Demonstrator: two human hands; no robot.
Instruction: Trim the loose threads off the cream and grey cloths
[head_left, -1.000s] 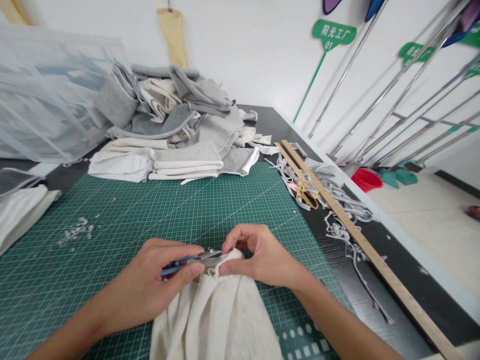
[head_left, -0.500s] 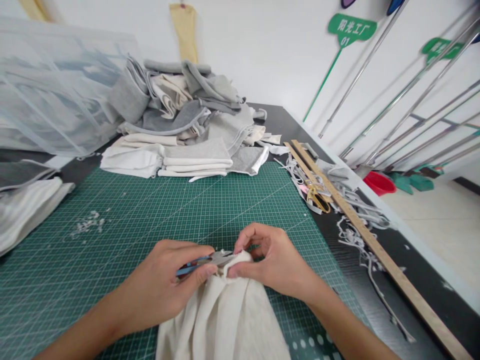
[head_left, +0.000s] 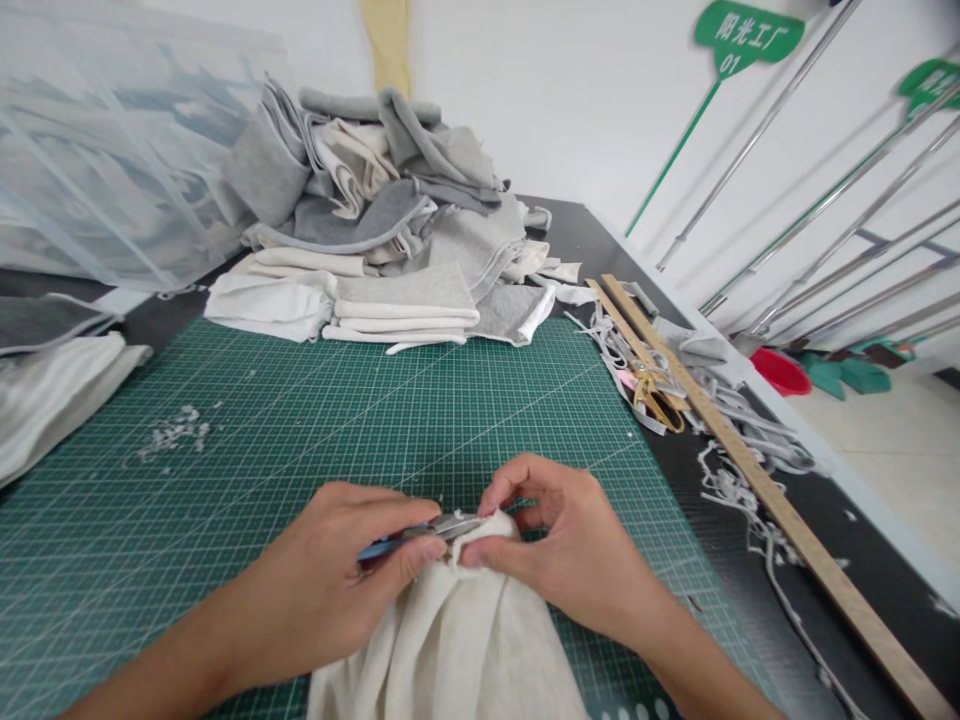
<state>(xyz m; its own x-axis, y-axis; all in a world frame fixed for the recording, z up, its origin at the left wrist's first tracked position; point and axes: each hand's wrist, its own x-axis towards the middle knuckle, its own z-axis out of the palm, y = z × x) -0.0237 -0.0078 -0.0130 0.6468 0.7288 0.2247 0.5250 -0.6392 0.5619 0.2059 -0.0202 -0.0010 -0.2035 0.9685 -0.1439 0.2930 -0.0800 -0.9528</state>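
In the head view, a pair of blue-handled thread snips (head_left: 455, 525) lies in the grip of my left hand (head_left: 349, 565), thumb and fingers closed around it. Its metal blades point right, against the gathered edge of a cream cloth (head_left: 457, 650). That edge is pinched between the thumb and fingers of my right hand (head_left: 574, 545), just beyond the blade tips. From there the cloth hangs in folds toward me, over the green cutting mat (head_left: 390, 420). A small white scrap clings near the blades.
A pile of grey and cream fabric pieces (head_left: 405, 290) stands at the back, beside a clear plastic bin (head_left: 135, 150). White clippings (head_left: 180, 430) lie on the mat at left. Gold scissors (head_left: 656, 400), a long wooden ruler (head_left: 750, 465) and fabric strips lie at right.
The blades have closed up and lie flatter along the cloth edge. The view has tilted slightly, so the surroundings appear shifted. Both hands keep their hold.
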